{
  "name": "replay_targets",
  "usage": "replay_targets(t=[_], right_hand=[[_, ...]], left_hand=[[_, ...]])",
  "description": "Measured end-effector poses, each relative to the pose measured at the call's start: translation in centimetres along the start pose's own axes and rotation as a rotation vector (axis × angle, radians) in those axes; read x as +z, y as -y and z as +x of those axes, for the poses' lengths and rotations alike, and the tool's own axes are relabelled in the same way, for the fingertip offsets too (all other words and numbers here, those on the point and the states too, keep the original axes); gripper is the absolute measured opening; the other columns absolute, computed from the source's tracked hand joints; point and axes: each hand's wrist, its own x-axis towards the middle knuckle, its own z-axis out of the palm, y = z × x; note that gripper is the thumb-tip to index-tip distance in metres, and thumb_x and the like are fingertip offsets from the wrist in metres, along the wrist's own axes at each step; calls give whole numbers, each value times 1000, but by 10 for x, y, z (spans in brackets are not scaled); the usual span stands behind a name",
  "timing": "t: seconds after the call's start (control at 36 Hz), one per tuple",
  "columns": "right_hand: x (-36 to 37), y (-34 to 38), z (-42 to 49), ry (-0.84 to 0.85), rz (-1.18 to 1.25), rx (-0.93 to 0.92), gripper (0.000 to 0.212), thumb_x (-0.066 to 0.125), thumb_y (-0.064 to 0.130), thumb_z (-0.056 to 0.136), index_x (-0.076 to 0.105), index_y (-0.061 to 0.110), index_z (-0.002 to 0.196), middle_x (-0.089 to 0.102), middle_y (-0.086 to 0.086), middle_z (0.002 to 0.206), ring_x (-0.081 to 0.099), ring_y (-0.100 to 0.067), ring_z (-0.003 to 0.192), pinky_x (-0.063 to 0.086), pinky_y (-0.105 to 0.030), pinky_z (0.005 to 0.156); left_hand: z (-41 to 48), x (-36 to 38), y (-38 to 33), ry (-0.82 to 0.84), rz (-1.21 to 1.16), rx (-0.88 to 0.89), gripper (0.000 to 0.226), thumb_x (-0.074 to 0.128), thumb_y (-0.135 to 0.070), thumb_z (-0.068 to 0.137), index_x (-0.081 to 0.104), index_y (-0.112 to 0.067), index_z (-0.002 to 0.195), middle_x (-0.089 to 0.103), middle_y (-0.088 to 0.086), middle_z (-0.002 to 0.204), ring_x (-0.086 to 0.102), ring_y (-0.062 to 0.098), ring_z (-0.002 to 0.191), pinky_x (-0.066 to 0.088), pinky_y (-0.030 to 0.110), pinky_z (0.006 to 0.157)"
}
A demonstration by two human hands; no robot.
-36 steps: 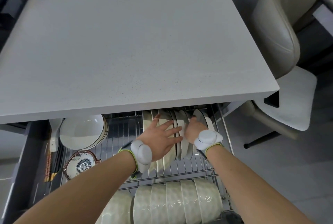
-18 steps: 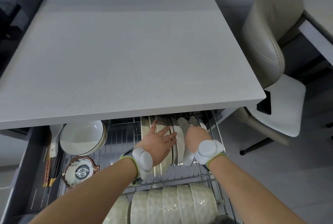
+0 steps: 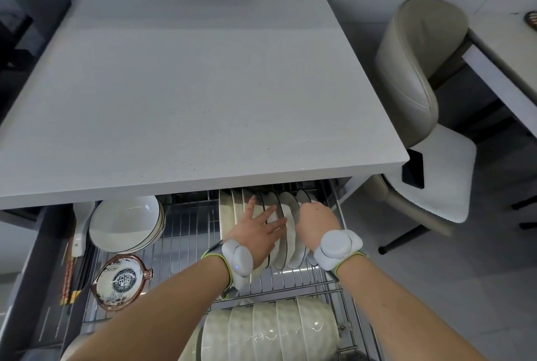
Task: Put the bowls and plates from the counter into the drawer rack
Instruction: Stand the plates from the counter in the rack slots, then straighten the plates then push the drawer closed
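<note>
Head view, looking down past the grey counter [image 3: 189, 99] into the open drawer rack [image 3: 186, 232]. I see a row of plates [image 3: 286, 247] standing on edge in the wire slots. The left hand [image 3: 255, 232] lies flat on them, fingers straight and spread. The right hand [image 3: 316, 222] is just beside it, fingers curled down over a rim at the right end of the row; fingertips hidden. Grey wrist bands on both arms. Stacked white bowls [image 3: 125, 224] sit rear left, a patterned dish [image 3: 120, 280] in front of them, and ribbed bowls [image 3: 270, 328] on edge nearest me. Beige chair [image 3: 412, 84] at right.
</note>
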Motion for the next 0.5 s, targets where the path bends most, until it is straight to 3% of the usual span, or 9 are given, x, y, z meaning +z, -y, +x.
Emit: replay_targets(t=[0.14, 0.22, 0.31, 0.42, 0.5], right_hand=[[-5, -2, -2, 14, 25, -11, 21, 43, 3, 88, 64, 0, 90, 65, -16, 107, 63, -29, 93, 44, -30, 69], [-8, -4, -3, 1, 14, -7, 32, 44, 4, 88, 37, 11, 57, 61, -12, 87, 57, -26, 80, 40, -28, 65], [-13, -4, -6, 4, 38, 0, 37, 44, 3, 87, 28, 13, 55, 37, -2, 61, 48, -23, 73, 39, -27, 64], [-22, -1, -14, 31, 69, -20, 36, 45, 7, 88, 32, 13, 55, 48, -6, 72, 49, -23, 71, 39, -27, 63], [-28, 2, -21, 52, 87, -22, 34, 44, 4, 86, 33, 13, 55, 47, -5, 67, 51, -22, 71, 39, -26, 62]], left_hand=[[0, -2, -2, -1, 21, 1, 51, 24, -32, 102, 14, -22, 151, 8, -3, 160, -4, 28, 148, -10, 63, 111], [-5, -3, -1, -31, 0, -8, 50, 26, -30, 102, 17, -22, 151, 11, -2, 160, -2, 27, 148, -11, 62, 112], [-12, -6, 2, -59, -29, -21, 49, 27, -29, 102, 19, -21, 150, 12, -1, 160, -1, 28, 148, -11, 62, 112], [-27, -11, 5, -71, -30, -55, 49, 29, -27, 102, 20, -20, 150, 14, 1, 160, 1, 29, 148, -9, 61, 114], [-42, -16, 7, -52, -27, -87, 49, 29, -25, 102, 20, -20, 150, 15, 1, 159, 2, 29, 148, -8, 60, 115]])
